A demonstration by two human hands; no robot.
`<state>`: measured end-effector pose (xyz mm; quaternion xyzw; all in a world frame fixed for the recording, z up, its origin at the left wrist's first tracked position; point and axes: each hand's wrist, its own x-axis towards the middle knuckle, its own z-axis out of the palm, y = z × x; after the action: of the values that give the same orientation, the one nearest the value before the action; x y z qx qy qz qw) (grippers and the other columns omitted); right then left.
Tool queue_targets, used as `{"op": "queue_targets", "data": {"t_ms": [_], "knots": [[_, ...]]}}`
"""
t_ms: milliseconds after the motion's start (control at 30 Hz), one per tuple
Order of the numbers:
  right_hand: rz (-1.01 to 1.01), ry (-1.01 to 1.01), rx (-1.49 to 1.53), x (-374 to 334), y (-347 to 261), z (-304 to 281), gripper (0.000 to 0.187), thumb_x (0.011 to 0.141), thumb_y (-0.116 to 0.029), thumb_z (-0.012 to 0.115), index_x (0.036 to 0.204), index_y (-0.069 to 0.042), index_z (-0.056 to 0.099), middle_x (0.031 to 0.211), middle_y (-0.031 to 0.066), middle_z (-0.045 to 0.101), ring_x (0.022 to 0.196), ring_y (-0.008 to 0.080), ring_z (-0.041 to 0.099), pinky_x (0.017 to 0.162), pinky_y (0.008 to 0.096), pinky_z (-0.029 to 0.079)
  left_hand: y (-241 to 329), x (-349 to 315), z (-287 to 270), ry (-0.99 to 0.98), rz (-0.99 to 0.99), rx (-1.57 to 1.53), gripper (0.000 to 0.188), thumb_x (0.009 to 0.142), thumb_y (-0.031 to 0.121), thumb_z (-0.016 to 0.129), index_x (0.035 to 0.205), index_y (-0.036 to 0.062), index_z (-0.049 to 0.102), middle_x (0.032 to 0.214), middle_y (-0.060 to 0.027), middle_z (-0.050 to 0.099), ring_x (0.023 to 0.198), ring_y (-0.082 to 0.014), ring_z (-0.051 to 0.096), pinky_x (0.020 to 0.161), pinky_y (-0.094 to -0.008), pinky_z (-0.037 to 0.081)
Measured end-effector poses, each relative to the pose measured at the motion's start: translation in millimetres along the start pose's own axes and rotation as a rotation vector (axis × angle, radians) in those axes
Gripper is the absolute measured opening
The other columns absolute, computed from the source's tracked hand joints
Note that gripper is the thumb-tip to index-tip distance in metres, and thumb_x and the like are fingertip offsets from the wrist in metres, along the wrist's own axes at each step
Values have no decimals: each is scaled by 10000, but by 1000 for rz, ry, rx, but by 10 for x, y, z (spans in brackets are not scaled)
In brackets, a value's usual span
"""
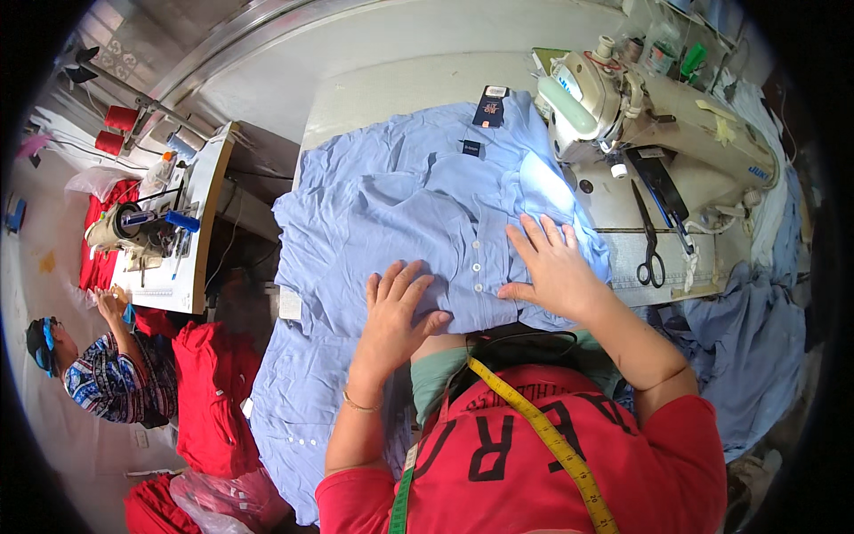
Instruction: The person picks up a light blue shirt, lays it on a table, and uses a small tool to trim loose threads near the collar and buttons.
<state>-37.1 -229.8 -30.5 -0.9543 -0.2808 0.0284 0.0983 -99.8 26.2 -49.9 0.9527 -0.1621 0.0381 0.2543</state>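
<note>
- Worktop (374, 93): shirt (365, 222) spread there, left of the machine (685, 129); possible slide off the near edge from its own loose weight.
- Machine: possible snag from dragging the shirt rightward.
- Left hand (398, 307) and right hand (553, 271): open, palms down on the shirt, gripping nothing; possible creases from uneven pressing.
- Scissors (650, 233): possible nick from brushing the blades.
- Tag (489, 109): possible crumpling under careless folds.

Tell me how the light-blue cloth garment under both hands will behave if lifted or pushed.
The light-blue cloth garment will likely sag when lifted, since soft wrinkles mark it. It may be light for its spread; the fabric looks thin. Pushed by the left hand or right hand, it would probably bunch along its folds.
</note>
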Motion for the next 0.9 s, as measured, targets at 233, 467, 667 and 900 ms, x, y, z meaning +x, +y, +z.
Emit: {"op": "queue_targets", "data": {"t_ms": [233,467,667,900], "knots": [[-269,102,242,-137,17,40,402,805,-268,641,1147,-72,565,1181,112,549,1084,300,520,924,398,413,377,160,97,28,199,-44,456,777,364,672,1111,65,587,1161,-89,560,1005,-285,506,874,-374,391],[-203,192,349,465,240,-2,301,820,-191,619,1094,-71,582,1046,85,598,1041,292,527,901,411,410,429,150,66,18,146,-41,508,743,416,679,1100,62,604,1063,-71,580,932,-276,506,831,-382,397],[-156,115,236,1018,361,72,270,782,-173,644,1034,-92,589,915,64,590,974,252,535,887,402,367,443,112,65,-27,113,-50,539,764,440,656,1139,60,591,1029,-75,575,918,-278,498,817,-384,395],[-222,121,306,1064,417,120,232,732,-202,689,905,-95,576,847,30,588,911,230,536,839,367,341,413,356,134,133,110,1,531,817,455,599,1172,61,560,1215,-130,519,1057,-326,477,909,-411,368]]}}
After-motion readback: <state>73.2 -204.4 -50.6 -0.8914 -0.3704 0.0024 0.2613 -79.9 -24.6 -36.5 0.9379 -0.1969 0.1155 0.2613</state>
